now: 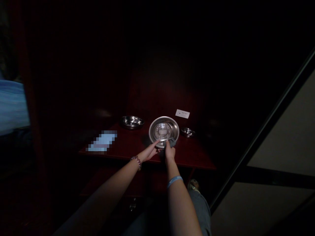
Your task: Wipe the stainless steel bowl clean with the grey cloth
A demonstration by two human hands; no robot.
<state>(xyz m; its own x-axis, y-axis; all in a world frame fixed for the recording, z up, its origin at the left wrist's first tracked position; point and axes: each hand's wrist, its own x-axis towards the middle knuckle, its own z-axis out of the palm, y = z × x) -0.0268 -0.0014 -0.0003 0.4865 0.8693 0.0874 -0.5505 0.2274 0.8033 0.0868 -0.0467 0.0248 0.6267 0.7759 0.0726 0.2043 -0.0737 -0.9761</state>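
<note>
A shiny metal bowl (pixel 164 129) is tilted up over the dark red shelf, its inside facing me. My left hand (pixel 150 152) grips the bowl's lower left rim, with the thumb on the inner side. My right hand (pixel 170 152) is closed on a grey cloth (pixel 171 142) at the bowl's lower right rim. A second metal bowl (pixel 132 122) sits farther back on the left, and a smaller metal bowl (pixel 188 132) rests to the right of the tilted one.
The dark red shelf (pixel 123 146) carries a blurred pale blue rectangle (pixel 102 141) at its left front. A white socket plate (pixel 182 113) is on the back wall. A drawer knob (pixel 133 204) shows below, and a slanting dark frame edge runs along the right.
</note>
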